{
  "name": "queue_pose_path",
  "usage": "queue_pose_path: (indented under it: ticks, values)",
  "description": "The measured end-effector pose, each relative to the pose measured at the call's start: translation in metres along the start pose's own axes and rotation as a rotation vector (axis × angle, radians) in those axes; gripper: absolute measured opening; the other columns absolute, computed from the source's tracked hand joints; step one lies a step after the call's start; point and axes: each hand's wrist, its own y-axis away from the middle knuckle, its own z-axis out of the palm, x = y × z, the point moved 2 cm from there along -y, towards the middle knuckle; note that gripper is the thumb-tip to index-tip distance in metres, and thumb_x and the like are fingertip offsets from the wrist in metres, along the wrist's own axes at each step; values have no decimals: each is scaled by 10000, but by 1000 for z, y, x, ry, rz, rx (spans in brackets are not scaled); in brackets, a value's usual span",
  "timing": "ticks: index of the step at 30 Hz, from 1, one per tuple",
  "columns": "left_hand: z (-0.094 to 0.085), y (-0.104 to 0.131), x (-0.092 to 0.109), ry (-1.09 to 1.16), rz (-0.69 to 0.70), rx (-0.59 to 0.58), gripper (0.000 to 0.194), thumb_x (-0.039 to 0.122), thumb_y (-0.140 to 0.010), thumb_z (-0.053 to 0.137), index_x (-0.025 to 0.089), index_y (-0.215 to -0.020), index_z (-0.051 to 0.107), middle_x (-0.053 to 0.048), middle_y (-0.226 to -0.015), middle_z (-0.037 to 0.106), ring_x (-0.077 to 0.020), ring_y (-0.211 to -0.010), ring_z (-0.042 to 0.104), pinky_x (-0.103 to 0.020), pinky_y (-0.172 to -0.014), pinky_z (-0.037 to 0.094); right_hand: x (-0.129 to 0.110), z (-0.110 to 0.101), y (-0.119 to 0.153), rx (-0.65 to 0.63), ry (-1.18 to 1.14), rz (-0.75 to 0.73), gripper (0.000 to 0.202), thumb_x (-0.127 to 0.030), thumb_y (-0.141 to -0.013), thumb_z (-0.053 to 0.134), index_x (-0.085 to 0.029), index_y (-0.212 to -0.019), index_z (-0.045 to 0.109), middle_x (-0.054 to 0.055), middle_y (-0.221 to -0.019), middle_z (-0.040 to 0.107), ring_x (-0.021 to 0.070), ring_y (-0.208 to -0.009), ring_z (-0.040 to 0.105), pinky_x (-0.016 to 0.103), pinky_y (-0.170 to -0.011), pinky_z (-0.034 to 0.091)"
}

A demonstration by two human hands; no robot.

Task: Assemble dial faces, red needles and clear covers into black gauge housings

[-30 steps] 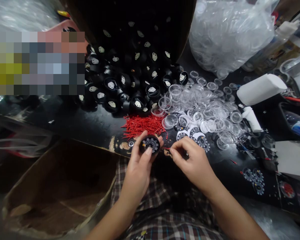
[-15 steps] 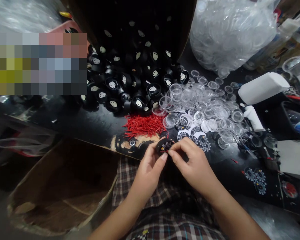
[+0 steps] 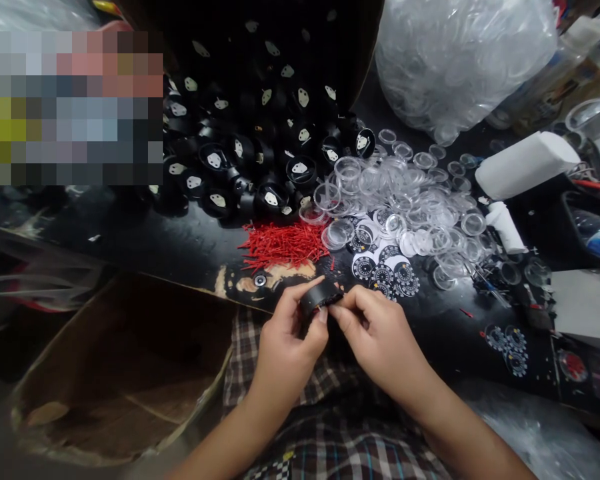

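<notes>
My left hand (image 3: 293, 330) is closed around a black round gauge (image 3: 316, 297), thumb below and fingers behind its side wall. The gauge is tilted, so its side wall shows and its dial face is mostly hidden. My right hand (image 3: 380, 327) pinches at the gauge's right edge with thumb and forefinger; any small part between those fingertips is hidden. Just beyond the hands lie a heap of red pointers (image 3: 285, 244) and several black-and-white printed dials (image 3: 383, 272). Clear round plastic covers (image 3: 405, 193) are piled to the right of the pointers.
Many black housings (image 3: 215, 160) spill from a dark container at the back. A bag of clear covers (image 3: 465, 67) stands back right, near a white roll (image 3: 525, 163). More dials (image 3: 505, 347) lie at right. An open sack (image 3: 120, 373) sits below the table edge at left.
The gauge has been tilted in my hands: its dial face and red pointer showed before, and now its black side wall does. The whole view has shifted slightly.
</notes>
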Motion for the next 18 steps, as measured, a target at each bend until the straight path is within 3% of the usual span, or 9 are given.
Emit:
queue_pose_path:
  ticks: [5,12,15,18]
  values:
    - [-3,0,3,-14,-10,-53,269,289,-923,582,307,-1190,596,52,-1129,710,-100,-1024,673,-159,-908,492,-5,-2,2,39,-13,-18,210,-197,-932,570,-193,-726,534,-40,-684,579,113,-641,509,274,-667,346]
    - [-6,0,5,-39,-30,-91,300,282,-914,597,319,-1212,607,46,-1172,703,-126,-1057,659,-195,-944,481,-7,-5,4,33,-32,25,224,-183,-920,563,-194,-703,508,-50,-657,559,103,-605,493,276,-663,351]
    - [-3,-4,1,131,-122,-182,279,330,-917,597,311,-1193,634,27,-1234,684,-154,-1109,638,-231,-985,472,-5,-8,4,29,-11,23,237,-175,-897,577,-193,-674,500,-49,-635,543,105,-596,497,280,-656,353]
    - [2,-6,-7,430,-288,-286,339,355,-900,624,319,-1238,629,10,-1306,652,-191,-1195,602,-270,-1029,461,-3,-12,2,34,64,-77,152,-166,-888,579,-184,-737,569,-19,-711,586,125,-670,542,289,-696,374]
